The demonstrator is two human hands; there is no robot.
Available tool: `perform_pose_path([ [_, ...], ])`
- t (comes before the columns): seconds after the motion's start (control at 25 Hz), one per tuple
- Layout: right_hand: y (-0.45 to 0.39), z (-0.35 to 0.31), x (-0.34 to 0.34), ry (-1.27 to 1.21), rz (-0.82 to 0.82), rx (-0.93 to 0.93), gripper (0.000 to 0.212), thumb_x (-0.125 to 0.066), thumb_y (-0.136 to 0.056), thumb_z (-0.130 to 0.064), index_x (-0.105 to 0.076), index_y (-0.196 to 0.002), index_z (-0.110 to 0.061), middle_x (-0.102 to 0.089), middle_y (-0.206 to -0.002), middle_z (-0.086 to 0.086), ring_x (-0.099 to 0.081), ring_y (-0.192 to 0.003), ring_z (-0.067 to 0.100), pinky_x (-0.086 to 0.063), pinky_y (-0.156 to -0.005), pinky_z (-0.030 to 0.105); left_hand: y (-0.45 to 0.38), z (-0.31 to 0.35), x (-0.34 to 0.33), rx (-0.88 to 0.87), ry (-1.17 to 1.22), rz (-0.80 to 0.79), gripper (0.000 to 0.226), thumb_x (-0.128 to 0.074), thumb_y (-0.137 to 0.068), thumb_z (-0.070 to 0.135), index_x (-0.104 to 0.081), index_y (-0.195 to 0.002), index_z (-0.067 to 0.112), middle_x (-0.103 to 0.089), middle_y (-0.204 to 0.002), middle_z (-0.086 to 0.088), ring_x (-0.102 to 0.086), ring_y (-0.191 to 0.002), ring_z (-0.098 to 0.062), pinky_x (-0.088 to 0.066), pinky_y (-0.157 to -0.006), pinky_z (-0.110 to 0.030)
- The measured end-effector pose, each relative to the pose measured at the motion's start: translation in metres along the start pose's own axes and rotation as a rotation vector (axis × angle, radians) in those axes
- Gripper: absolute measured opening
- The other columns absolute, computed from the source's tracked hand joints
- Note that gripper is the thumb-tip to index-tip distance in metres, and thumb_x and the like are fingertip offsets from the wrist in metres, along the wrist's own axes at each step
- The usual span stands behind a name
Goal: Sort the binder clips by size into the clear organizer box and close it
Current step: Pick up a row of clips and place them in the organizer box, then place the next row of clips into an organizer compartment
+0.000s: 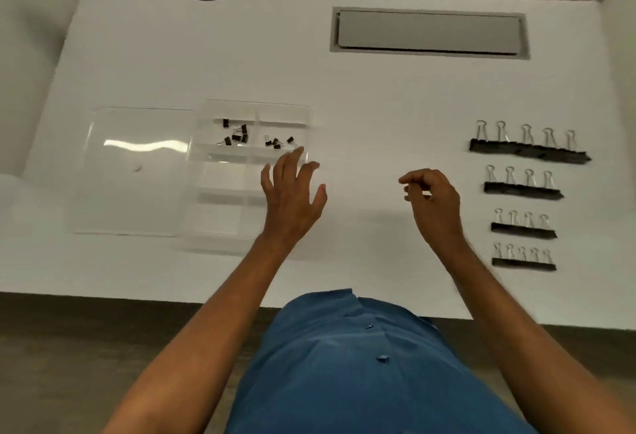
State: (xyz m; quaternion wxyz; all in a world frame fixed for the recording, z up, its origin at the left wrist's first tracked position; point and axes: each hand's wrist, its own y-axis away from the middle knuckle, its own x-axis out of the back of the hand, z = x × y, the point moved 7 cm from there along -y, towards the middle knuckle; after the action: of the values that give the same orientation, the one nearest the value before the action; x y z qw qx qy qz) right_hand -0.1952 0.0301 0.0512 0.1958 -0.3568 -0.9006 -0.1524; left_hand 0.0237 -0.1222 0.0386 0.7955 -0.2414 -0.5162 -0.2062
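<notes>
At three o'clock on the white desk, four rows of binder clips stand upright, largest farthest. The clear organizer box lies open at nine o'clock, tiny clips inside. The left hand spreads wide; the right hand curls loosely, holding nothing. The clips look light, stiff and slippery, best pinched by their wire handles.

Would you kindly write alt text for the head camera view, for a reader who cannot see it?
An open clear organizer box on a white desk holds small binder clips; larger clips wait in four rows at right. The left hand hovers open at the box, the right hand loosely curled, empty.
</notes>
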Motion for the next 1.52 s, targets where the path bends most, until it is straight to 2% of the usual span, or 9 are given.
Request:
perform_pose_path([
  [0.24, 0.065, 0.106, 0.125, 0.111, 0.147, -0.143, 0.027, -0.054, -0.096, -0.001, -0.071, -0.096, -0.023, -0.064, -0.101, -0.012, -0.063, -0.096, 0.010, -0.057, -0.087, 0.041, 0.035, 0.180, -0.071, -0.299, 0.250, -0.329, 0.032, -0.057, -0.096, 0.035, -0.060, -0.126, 0.024, -0.055, -0.139, 0.002, -0.047, -0.131, -0.018, -0.026, -0.114, -0.046],
  [0.4, 0.085, 0.154, 0.194, 0.270, 0.196, -0.162, 0.020, -0.055, -0.098, -0.005, -0.066, -0.107, -0.019, -0.061, -0.108, -0.005, -0.059, -0.101, 0.010, -0.056, -0.093, 0.036, 0.071, 0.272, -0.108, -0.450, 0.303, -0.585, 0.032, -0.053, -0.098, 0.037, -0.059, -0.127, 0.024, -0.061, -0.131, 0.003, -0.055, -0.117, -0.017, -0.041, -0.102, -0.039],
  [0.56, 0.088, 0.193, 0.233, 0.487, 0.093, -0.052, 0.033, -0.058, -0.097, -0.008, -0.057, -0.127, -0.019, -0.055, -0.127, 0.001, -0.049, -0.118, 0.017, -0.052, -0.098, 0.036, 0.086, 0.329, -0.143, -0.474, 0.300, -0.636, 0.035, -0.057, -0.097, 0.033, -0.059, -0.129, 0.020, -0.060, -0.128, -0.001, -0.054, -0.112, -0.019, -0.050, -0.090, -0.038],
  [0.64, 0.083, 0.205, 0.235, 0.546, -0.015, 0.023, 0.046, -0.059, -0.096, -0.005, -0.051, -0.139, -0.018, -0.051, -0.139, 0.003, -0.043, -0.129, 0.019, -0.044, -0.105, 0.032, 0.088, 0.346, -0.158, -0.474, 0.268, -0.626, 0.036, -0.059, -0.095, 0.030, -0.059, -0.128, 0.017, -0.060, -0.125, -0.004, -0.054, -0.108, -0.021, -0.051, -0.085, -0.038],
  [0.76, 0.072, 0.215, 0.228, 0.643, -0.142, 0.138, 0.056, -0.058, -0.095, -0.002, -0.046, -0.147, -0.019, -0.047, -0.150, 0.004, -0.040, -0.138, 0.024, -0.040, -0.111, 0.037, 0.089, 0.358, -0.174, -0.449, 0.187, -0.603, 0.040, -0.063, -0.093, 0.027, -0.056, -0.131, 0.015, -0.057, -0.124, -0.007, -0.054, -0.106, -0.023, -0.051, -0.079, -0.037],
  [0.92, 0.065, 0.222, 0.222, 0.744, -0.159, 0.223, 0.050, -0.068, -0.093, -0.010, -0.055, -0.141, -0.017, -0.053, -0.145, 0.010, -0.048, -0.129, 0.030, -0.052, -0.097, 0.043, 0.090, 0.365, -0.187, -0.455, 0.107, -0.588, 0.038, -0.069, -0.090, 0.018, -0.059, -0.126, 0.013, -0.059, -0.116, -0.009, -0.055, -0.099, -0.025, -0.052, -0.068, -0.036],
  [1.08, 0.062, 0.221, 0.227, 0.608, -0.134, 0.162, 0.040, -0.071, -0.091, -0.012, -0.063, -0.131, -0.014, -0.058, -0.132, 0.010, -0.051, -0.117, 0.027, -0.056, -0.084, 0.040, 0.088, 0.367, -0.191, -0.473, 0.104, -0.580, 0.024, -0.068, -0.092, 0.013, -0.062, -0.115, 0.011, -0.062, -0.108, -0.010, -0.055, -0.093, -0.026, -0.045, -0.062, -0.033],
  [1.32, 0.052, 0.226, 0.231, 0.509, -0.206, 0.062, 0.033, -0.067, -0.092, -0.010, -0.065, -0.124, -0.016, -0.055, -0.120, 0.005, -0.047, -0.109, 0.018, -0.046, -0.091, 0.031, 0.086, 0.362, -0.195, -0.419, 0.161, -0.603, 0.021, -0.065, -0.094, 0.016, -0.062, -0.114, 0.015, -0.062, -0.107, -0.006, -0.053, -0.097, -0.021, -0.052, -0.070, -0.037],
  [1.52, 0.052, 0.220, 0.236, 0.532, -0.176, 0.026, 0.023, -0.068, -0.090, -0.009, -0.065, -0.112, -0.014, -0.053, -0.114, 0.003, -0.048, -0.103, 0.018, -0.051, -0.082, 0.033, 0.085, 0.340, -0.187, -0.240, 0.304, -0.620, 0.028, -0.064, -0.095, 0.014, -0.061, -0.123, 0.018, -0.060, -0.115, -0.003, -0.052, -0.105, -0.017, -0.044, -0.084, -0.024],
])
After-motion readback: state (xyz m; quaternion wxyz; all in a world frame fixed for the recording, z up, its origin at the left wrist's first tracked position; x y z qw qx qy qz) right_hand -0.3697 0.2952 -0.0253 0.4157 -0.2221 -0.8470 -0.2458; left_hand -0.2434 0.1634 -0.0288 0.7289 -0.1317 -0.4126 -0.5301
